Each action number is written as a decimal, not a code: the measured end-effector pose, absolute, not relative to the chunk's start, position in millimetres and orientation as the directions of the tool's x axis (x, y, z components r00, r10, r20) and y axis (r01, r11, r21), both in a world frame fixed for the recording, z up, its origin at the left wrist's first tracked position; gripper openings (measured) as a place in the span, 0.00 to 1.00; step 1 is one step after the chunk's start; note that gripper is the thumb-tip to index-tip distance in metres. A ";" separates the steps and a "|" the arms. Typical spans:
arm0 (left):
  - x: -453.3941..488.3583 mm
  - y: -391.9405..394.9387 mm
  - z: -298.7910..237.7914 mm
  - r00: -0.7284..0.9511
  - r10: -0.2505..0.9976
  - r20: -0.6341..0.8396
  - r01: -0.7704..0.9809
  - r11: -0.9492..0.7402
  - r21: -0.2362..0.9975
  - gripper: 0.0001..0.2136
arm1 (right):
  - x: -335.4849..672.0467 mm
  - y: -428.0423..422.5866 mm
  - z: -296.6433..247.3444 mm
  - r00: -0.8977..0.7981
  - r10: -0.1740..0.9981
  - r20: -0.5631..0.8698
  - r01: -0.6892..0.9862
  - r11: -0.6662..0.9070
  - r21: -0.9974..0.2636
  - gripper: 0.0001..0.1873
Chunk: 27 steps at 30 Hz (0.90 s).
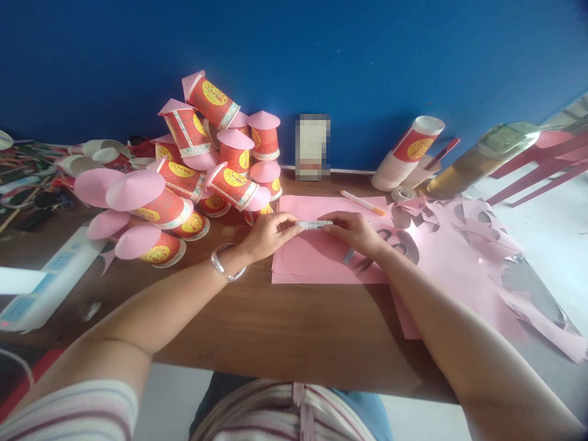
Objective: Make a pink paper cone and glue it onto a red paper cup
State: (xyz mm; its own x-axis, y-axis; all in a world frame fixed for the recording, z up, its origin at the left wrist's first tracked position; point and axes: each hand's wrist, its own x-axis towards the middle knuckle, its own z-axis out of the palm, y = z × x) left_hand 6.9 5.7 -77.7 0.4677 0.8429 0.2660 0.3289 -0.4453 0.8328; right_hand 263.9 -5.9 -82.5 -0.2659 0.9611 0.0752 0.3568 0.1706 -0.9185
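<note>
A small white tube with printed writing (314,225) lies level between my two hands. My left hand (270,236) pinches its left end, and a silver bangle circles that wrist. At the other end, the fingers of my right hand (353,231) are closed on it. Below the hands is a stack of pink paper (303,260), with a curved outline on the top sheet. Scissors (366,264) rest on the paper, partly hidden under my right hand and forearm. An orange and white pen (362,203) lies at the paper's back edge.
Red paper cups with pink cone tops (235,147) are piled at the left. Stacked cups (408,153), a tape roll (403,193) and a tall bottle (482,156) stand back right. Pink offcuts (463,263) cover the right side. A power strip (59,269) lies left.
</note>
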 end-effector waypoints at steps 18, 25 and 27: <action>5.8 6.4 -76.8 0.463 0.879 0.116 0.309 -0.283 0.908 0.21 | 264.4 -5.1 -83.0 -0.314 0.947 0.069 0.332 0.177 -0.927 0.25; 6.9 9.7 -86.5 0.456 0.845 0.279 0.297 -0.440 0.847 0.15 | 265.4 -4.0 -85.1 -0.300 0.952 0.059 0.334 0.163 -0.928 0.25; 7.2 9.0 -85.3 0.459 0.846 0.272 0.306 -0.438 0.845 0.14 | 265.4 -3.9 -84.4 -0.301 0.952 0.061 0.329 0.164 -0.930 0.25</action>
